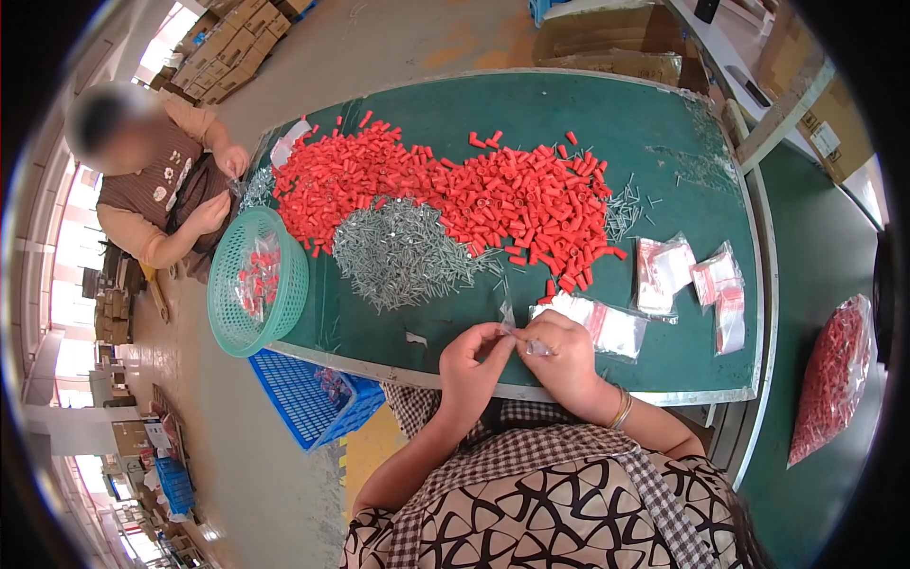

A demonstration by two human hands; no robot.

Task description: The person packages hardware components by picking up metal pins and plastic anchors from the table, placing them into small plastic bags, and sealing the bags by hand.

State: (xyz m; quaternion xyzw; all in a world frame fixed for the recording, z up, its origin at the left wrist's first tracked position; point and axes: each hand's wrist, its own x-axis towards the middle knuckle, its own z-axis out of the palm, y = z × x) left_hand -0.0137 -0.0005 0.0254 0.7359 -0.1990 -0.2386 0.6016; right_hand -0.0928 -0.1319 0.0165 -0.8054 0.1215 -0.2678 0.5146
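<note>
At the table's near edge, my left hand (472,368) pinches a small clear plastic bag (506,309) between thumb and fingertips. My right hand (567,366) is closed on the same bag from the other side, the two hands nearly touching. A bit of clear plastic (539,348) shows by my right fingers; whether it belongs to that bag I cannot tell. Beyond my hands lie a long heap of red plastic elbow-shaped pieces (531,204) and a pile of grey metal screws or nails (398,254). Flat clear bags (618,332) lie just right of my right hand.
More bag stacks (664,270) lie on the green table (682,180) at right. A green basket (227,318) with filled bags overhangs the left edge, above a blue crate (303,403). Across the left end, a co-worker (156,190) handles a bag. A full bag of red pieces (834,379) lies far right.
</note>
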